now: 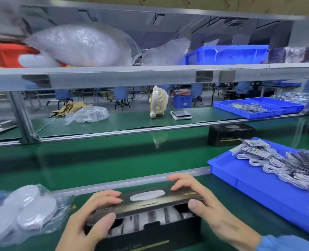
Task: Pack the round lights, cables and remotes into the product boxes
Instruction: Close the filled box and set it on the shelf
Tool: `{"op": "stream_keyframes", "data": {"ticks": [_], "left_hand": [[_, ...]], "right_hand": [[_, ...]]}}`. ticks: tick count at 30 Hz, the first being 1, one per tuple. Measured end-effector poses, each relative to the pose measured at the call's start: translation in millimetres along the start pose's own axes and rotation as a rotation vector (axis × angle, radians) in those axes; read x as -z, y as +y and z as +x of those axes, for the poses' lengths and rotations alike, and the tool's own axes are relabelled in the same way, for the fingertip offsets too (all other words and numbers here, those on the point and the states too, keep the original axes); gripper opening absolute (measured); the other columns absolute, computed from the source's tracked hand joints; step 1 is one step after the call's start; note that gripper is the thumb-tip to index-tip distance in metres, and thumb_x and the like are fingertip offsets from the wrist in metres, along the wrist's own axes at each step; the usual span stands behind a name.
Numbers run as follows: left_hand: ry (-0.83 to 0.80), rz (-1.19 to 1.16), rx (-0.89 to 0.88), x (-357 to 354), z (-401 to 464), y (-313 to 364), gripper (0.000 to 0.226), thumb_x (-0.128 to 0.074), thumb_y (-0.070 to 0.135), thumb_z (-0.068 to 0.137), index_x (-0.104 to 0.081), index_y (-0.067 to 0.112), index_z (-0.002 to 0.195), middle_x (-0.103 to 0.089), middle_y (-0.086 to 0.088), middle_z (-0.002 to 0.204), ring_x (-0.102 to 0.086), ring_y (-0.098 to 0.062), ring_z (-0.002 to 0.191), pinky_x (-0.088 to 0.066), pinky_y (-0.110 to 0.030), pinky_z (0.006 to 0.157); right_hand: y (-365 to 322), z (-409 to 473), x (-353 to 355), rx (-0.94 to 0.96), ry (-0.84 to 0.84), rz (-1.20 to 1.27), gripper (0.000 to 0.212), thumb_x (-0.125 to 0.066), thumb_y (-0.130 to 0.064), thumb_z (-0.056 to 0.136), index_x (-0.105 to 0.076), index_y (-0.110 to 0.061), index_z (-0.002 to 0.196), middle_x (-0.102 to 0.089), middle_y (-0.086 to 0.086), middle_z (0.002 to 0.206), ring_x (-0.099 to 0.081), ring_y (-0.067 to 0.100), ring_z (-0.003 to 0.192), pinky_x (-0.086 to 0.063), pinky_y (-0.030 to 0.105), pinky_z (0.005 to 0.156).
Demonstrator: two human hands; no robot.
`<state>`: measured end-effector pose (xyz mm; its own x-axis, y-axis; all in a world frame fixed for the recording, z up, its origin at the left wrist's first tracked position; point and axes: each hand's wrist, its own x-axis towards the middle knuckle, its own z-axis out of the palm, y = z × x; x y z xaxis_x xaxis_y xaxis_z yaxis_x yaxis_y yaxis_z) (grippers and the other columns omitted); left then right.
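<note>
A black product box (150,230) lies in front of me on the green mat, its lid (146,201) half lowered. Through the gap I see white round lights (157,217) standing inside. My left hand (88,218) grips the lid's left end, thumb under its front edge and fingers on top. My right hand (199,198) grips the right end the same way. A bag of white round lights (23,211) lies at the left. The blue tray (255,185) at the right holds remotes (255,151) and coiled white cables (269,165).
A second black product box (229,134) stands beyond the tray on the green belt (95,156). Across the aluminium rail are a small white fan (158,102), a scale (181,115), a plastic bag (86,115) and more blue trays (247,108). A shelf (150,75) hangs overhead.
</note>
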<state>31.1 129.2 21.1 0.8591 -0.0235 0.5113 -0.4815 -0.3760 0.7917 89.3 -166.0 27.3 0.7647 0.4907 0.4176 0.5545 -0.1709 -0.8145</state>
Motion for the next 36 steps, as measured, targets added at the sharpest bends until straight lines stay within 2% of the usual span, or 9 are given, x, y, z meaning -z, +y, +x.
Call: {"op": "stream_keyframes", "data": {"ticks": [5,9,12,15,17,19,23,31,36], "left_hand": [[0.067,0.095,-0.018,-4.1,-2.5,2.6,0.015,-0.076,0.033,0.083,-0.073,0.038,0.096,-0.068,0.017,0.118,-0.060,0.003,0.111,-0.038,0.000,0.090],[-0.063,0.280,-0.285,0.6,-10.9,-6.4,0.026,-0.062,0.049,0.088,-0.076,0.037,0.107,-0.062,0.010,0.134,-0.051,-0.015,0.131,-0.040,-0.022,0.107],[-0.051,0.423,-0.443,-2.0,-13.0,-12.7,0.033,-0.050,0.051,0.097,-0.076,0.034,0.107,-0.063,0.014,0.132,-0.050,-0.018,0.133,-0.042,-0.034,0.107],[0.005,0.444,-0.482,-6.2,-12.9,-13.9,0.032,-0.051,0.047,0.098,-0.077,0.029,0.101,-0.067,0.016,0.125,-0.058,-0.015,0.124,-0.047,-0.043,0.098],[0.021,0.440,-0.489,-8.3,-11.8,-14.1,0.031,-0.051,0.046,0.098,-0.077,0.030,0.099,-0.067,0.018,0.123,-0.060,-0.014,0.122,-0.049,-0.041,0.096],[0.021,0.438,-0.475,-8.1,-13.6,-13.9,0.028,-0.054,0.043,0.096,-0.077,0.029,0.099,-0.067,0.016,0.123,-0.060,-0.016,0.122,-0.049,-0.041,0.097],[0.016,0.415,-0.420,-7.4,-15.0,-9.5,0.025,-0.057,0.043,0.094,-0.077,0.030,0.099,-0.068,0.016,0.122,-0.060,-0.019,0.122,-0.049,-0.043,0.097],[0.040,0.419,-0.439,-8.3,-15.3,-9.2,0.033,-0.051,0.048,0.097,-0.078,0.028,0.097,-0.069,0.015,0.121,-0.060,-0.015,0.122,-0.052,-0.044,0.091],[0.018,0.433,-0.424,-8.1,-17.1,-11.5,0.029,-0.052,0.044,0.097,-0.078,0.030,0.099,-0.067,0.017,0.124,-0.059,-0.016,0.124,-0.049,-0.043,0.095]], "right_hand": [[2.2,2.9,-5.2,0.023,0.047,0.048,0.025,-0.061,-0.045,0.086,-0.062,-0.030,0.106,-0.058,-0.005,0.133,-0.049,0.016,0.129,-0.040,0.031,0.100],[4.9,-11.2,-0.2,0.074,-0.062,-0.095,0.021,-0.058,-0.034,0.093,-0.061,-0.036,0.113,-0.046,-0.014,0.146,-0.023,0.009,0.147,-0.026,0.038,0.111],[8.6,-21.7,1.3,0.153,-0.037,-0.373,0.027,-0.051,-0.037,0.097,-0.063,-0.036,0.122,-0.035,-0.017,0.154,-0.015,0.012,0.149,-0.023,0.046,0.114],[4.2,-18.5,-2.9,0.438,0.107,-0.683,0.030,-0.055,-0.037,0.096,-0.072,-0.019,0.113,-0.049,-0.002,0.146,-0.040,0.021,0.139,-0.039,0.043,0.106],[-0.5,-8.1,-14.0,0.659,0.167,-0.757,0.024,-0.066,-0.026,0.091,-0.076,-0.010,0.106,-0.062,0.005,0.130,-0.061,0.020,0.112,-0.051,0.038,0.089],[-5.0,3.8,-30.9,0.767,0.161,-0.802,0.021,-0.071,-0.024,0.089,-0.076,-0.008,0.102,-0.069,0.002,0.117,-0.065,0.019,0.089,-0.053,0.031,0.072],[-7.6,13.0,-41.6,0.798,0.161,-0.819,0.020,-0.074,-0.030,0.088,-0.077,-0.010,0.090,-0.072,-0.007,0.105,-0.064,0.017,0.082,-0.052,0.027,0.063],[-14.7,15.4,-37.7,0.892,0.054,-0.804,0.004,-0.078,-0.014,0.084,-0.076,-0.013,0.087,-0.072,-0.007,0.098,-0.065,0.015,0.085,-0.051,0.027,0.055],[-27.5,15.3,-34.2,0.502,-0.025,-0.605,0.004,-0.073,-0.034,0.086,-0.071,-0.035,0.090,-0.064,-0.027,0.119,-0.064,0.000,0.103,-0.057,0.029,0.065]]}}
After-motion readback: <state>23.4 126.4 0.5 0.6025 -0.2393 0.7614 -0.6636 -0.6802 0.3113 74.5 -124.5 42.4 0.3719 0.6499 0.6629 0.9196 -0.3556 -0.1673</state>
